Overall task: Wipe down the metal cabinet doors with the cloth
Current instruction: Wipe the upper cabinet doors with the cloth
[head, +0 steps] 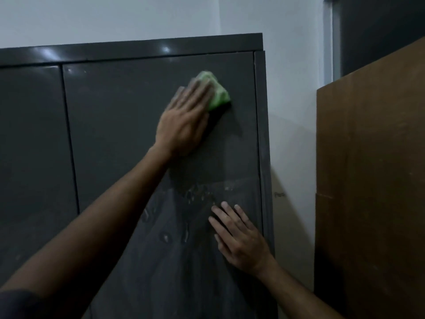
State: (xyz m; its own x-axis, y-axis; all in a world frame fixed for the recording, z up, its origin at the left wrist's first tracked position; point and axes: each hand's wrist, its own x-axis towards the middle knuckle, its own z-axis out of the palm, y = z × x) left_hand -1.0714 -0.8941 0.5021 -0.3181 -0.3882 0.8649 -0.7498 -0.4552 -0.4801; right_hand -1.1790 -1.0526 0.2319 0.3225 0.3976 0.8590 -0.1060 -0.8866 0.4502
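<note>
A dark grey metal cabinet fills the view, with a right door [119, 139] and a left door [32, 139] split by a vertical seam. My left hand [184, 120] presses a folded green cloth [217, 90] flat against the upper part of the right door, fingers straight and blurred. Lower down, my right hand [239, 238] rests flat on the same door near its right edge, fingers spread. Wet streaks and drops show on the door between my hands.
A tall brown board [372, 180] leans against the white wall [292, 111] just right of the cabinet. The cabinet's top edge [138, 48] runs a little above the cloth. A dark doorway or window sits at the top right.
</note>
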